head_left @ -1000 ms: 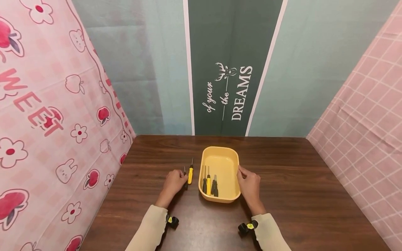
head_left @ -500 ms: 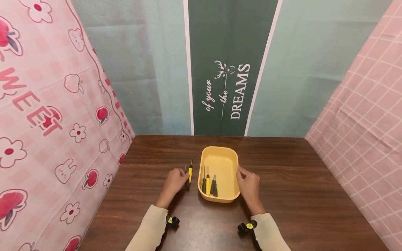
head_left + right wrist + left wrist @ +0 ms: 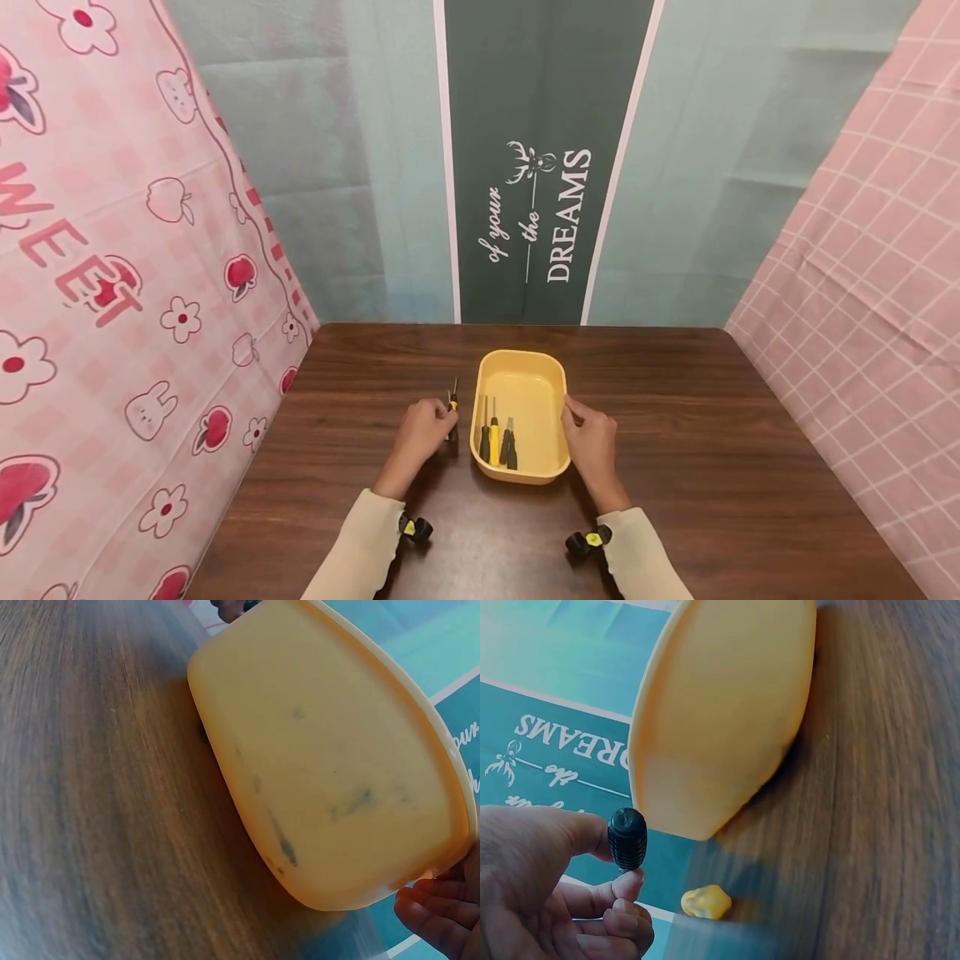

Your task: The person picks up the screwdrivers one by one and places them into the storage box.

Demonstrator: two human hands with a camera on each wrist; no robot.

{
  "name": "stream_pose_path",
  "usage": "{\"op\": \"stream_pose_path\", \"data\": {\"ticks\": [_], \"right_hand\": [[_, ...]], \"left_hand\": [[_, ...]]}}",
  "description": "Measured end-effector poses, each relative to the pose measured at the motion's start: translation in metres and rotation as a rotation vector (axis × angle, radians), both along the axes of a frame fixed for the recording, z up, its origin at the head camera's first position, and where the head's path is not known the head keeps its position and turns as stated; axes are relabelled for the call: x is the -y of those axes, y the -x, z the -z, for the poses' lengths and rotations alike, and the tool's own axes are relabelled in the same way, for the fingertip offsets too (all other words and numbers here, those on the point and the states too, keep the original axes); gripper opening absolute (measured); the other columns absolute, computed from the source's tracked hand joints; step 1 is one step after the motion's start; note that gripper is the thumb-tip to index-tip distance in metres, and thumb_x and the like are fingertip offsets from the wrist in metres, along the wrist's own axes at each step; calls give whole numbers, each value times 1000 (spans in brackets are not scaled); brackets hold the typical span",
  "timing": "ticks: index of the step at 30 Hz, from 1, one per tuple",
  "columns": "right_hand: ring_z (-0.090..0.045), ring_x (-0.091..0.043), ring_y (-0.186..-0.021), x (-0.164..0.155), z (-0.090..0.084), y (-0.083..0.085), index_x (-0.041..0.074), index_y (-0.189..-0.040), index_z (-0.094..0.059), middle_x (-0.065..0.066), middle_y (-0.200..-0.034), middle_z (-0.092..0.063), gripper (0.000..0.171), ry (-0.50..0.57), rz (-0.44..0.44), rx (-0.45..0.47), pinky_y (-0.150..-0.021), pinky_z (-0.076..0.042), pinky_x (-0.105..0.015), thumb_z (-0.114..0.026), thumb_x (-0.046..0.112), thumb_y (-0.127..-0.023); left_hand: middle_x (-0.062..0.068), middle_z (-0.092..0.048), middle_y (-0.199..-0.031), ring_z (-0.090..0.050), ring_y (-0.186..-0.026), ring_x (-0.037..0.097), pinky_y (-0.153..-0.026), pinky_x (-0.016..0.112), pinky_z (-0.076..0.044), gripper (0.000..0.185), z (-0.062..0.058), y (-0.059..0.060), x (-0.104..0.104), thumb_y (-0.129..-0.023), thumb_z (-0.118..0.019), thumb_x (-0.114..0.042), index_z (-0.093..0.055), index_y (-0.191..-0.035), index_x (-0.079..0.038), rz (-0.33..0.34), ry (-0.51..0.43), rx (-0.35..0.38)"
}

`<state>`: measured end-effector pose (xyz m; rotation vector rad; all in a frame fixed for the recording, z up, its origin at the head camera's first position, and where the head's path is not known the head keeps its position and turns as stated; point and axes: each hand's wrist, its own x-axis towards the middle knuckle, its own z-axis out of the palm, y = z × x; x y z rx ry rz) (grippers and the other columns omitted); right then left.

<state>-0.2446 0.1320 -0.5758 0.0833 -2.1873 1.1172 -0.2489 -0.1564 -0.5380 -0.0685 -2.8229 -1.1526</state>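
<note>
My left hand [image 3: 422, 427] pinches a black-handled screwdriver [image 3: 628, 838] between thumb and fingers, just left of the tray. Beside it a yellow-handled screwdriver [image 3: 707, 901] lies on the table, partly covered by the hand in the head view. With thumb and fingers, my right hand [image 3: 592, 442] grips the right rim of the yellow plastic tray [image 3: 534, 400]. Along the tray's left side rest a black screwdriver [image 3: 484, 444], another yellow screwdriver [image 3: 494, 443] and two shorter black screwdrivers [image 3: 512, 454]. Their tips point away from me.
The dark wooden table [image 3: 690, 442] extends around the tray. Behind it hangs a green cloth [image 3: 390, 208], with pink patterned cloth [image 3: 180, 321] at the left and pink checked cloth [image 3: 862, 275] at the right.
My left hand has drawn the black screwdriver slightly right, over the yellow one, toward the tray. The right hand keeps its hold on the rim.
</note>
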Motion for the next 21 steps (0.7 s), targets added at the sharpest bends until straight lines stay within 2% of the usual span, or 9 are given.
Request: {"op": "stream_pose_path", "data": {"ticks": [8,15,21], "right_hand": [[-74,-34,-90,0,-1,0,-5,-106,-77,-22,-102,-74,20,8,-13,-2,-68,-60,-44,-73,-2,-87],[-74,-33,-89,0,-2,1,-5,-106,-77,-23,-102,-73,19,-4,-12,-17,-67,-60,-44,-72,-2,-88],[-74,-35,-88,0,-2,1,-7,-105,-77,-22,-101,-74,19,-5,-17,-29,-67,-59,-43,-72,-5,-87]], "left_hand": [[-5,-50,-58,-47,-53,13,-51,28,-39,24,-4,-5,-7,-87,-64,-21,-57,-65,-15,5,-8,-13],[-6,-50,-56,-46,-51,12,-52,28,-40,25,-10,-8,-12,-90,-63,-22,-60,-66,-14,39,-11,-36],[-6,-49,-56,-46,-50,12,-50,28,-40,28,-10,-8,-17,-92,-66,-23,-61,-65,-15,66,12,-42]]}}
